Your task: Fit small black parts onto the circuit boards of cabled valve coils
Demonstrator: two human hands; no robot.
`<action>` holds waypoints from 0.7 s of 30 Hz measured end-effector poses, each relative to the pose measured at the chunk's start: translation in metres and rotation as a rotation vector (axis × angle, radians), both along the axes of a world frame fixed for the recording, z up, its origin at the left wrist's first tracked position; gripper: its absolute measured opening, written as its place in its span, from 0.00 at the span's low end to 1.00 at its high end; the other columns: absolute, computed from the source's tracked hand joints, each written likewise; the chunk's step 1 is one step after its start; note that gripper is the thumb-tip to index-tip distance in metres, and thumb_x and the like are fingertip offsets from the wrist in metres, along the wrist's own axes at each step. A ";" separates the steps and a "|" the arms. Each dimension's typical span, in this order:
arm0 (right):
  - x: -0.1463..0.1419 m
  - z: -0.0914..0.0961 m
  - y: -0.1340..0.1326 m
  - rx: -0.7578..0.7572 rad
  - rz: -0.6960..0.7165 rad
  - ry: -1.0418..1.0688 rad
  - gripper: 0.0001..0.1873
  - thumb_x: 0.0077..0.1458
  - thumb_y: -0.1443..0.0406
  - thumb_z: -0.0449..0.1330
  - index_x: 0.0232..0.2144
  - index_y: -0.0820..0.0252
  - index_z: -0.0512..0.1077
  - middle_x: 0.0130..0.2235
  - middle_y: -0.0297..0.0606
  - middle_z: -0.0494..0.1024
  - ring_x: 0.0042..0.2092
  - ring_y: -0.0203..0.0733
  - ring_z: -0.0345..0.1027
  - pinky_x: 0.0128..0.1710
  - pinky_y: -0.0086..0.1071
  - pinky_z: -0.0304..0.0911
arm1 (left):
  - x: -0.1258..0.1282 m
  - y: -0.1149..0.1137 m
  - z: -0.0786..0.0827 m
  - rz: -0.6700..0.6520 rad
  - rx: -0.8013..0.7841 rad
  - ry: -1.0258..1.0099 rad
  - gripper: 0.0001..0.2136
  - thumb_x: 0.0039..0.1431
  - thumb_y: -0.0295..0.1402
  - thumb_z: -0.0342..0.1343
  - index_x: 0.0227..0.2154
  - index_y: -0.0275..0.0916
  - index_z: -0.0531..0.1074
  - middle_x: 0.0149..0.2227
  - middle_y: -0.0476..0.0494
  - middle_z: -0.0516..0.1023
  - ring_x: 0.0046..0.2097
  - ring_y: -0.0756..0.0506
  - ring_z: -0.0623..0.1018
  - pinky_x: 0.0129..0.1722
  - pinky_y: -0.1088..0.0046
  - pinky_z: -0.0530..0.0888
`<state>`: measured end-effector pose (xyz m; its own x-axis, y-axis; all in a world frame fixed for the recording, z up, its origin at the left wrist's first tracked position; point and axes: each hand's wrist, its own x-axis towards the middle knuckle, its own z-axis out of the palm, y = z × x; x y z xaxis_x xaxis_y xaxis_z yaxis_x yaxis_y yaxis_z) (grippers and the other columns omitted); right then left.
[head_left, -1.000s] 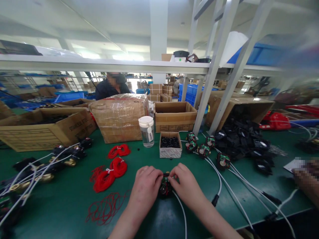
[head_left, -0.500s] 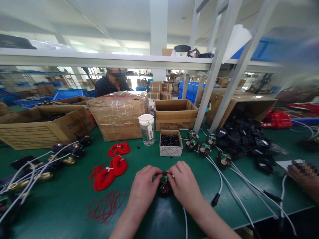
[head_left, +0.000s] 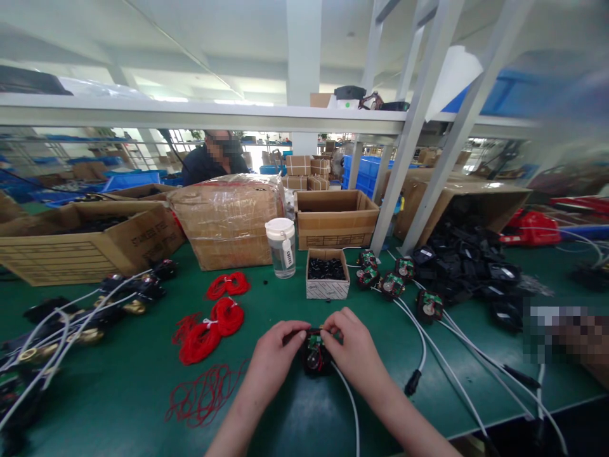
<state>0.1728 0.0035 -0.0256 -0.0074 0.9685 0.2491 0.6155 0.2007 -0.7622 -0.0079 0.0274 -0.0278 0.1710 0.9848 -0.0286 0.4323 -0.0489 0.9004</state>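
Pinching a small black module [head_left: 314, 357] with a green circuit board on it, the left hand [head_left: 276, 352] and right hand [head_left: 354, 349] each have their fingers closed on its upper edge, one from either side. The module sits at the green surface [head_left: 118, 393] near its front edge, directly before the person, and one white cable [head_left: 349, 400] trails from it. Writing is scarce. The large open carton [head_left: 95, 251] at left bears slanted print that may begin "STAINLESS", though it is too blurred to be sure. The tag on the white-lidded clear jar [head_left: 281, 247] and the print along the front of the open cardboard box [head_left: 335, 222] cannot be read. One small white box [head_left: 326, 289] of black parts stands just right of the jar. Three coiled red string bundles [head_left: 227, 315] lie left of the hands, with one loose red tangle [head_left: 200, 397] nearer the front. Five similar green-board modules [head_left: 390, 285] with white leads lie to the right, beside a tipped carton [head_left: 476, 197] spilling black parts.
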 end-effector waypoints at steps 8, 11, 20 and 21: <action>-0.001 -0.002 0.000 0.024 -0.007 0.006 0.07 0.57 0.72 0.59 0.29 0.57 0.71 0.33 0.33 0.69 0.38 0.40 0.67 0.38 0.33 0.61 | 0.002 -0.004 0.003 0.017 -0.112 -0.062 0.18 0.51 0.38 0.55 0.43 0.36 0.79 0.36 0.42 0.82 0.39 0.43 0.79 0.42 0.66 0.74; -0.002 -0.002 0.000 0.030 -0.012 0.010 0.07 0.56 0.73 0.59 0.28 0.57 0.70 0.33 0.33 0.69 0.37 0.41 0.67 0.37 0.34 0.61 | 0.004 -0.004 0.002 0.035 -0.068 -0.001 0.17 0.51 0.37 0.55 0.42 0.36 0.79 0.35 0.42 0.82 0.38 0.43 0.79 0.42 0.66 0.74; -0.003 -0.002 -0.001 0.023 -0.012 0.015 0.07 0.56 0.73 0.59 0.29 0.57 0.70 0.33 0.33 0.69 0.37 0.41 0.67 0.38 0.34 0.61 | 0.003 -0.003 0.004 0.017 0.041 0.040 0.13 0.55 0.39 0.56 0.39 0.41 0.81 0.38 0.43 0.82 0.43 0.41 0.80 0.47 0.64 0.74; -0.003 -0.002 -0.001 0.021 -0.012 0.015 0.07 0.56 0.73 0.59 0.29 0.57 0.70 0.33 0.33 0.69 0.37 0.41 0.67 0.38 0.34 0.61 | 0.003 -0.003 0.005 0.011 0.041 0.048 0.13 0.55 0.38 0.56 0.38 0.41 0.82 0.38 0.43 0.82 0.43 0.41 0.80 0.47 0.64 0.74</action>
<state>0.1702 0.0024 -0.0273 0.0079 0.9631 0.2691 0.6060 0.2094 -0.7674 -0.0046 0.0248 -0.0225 0.1596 0.9872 0.0035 0.4758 -0.0800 0.8759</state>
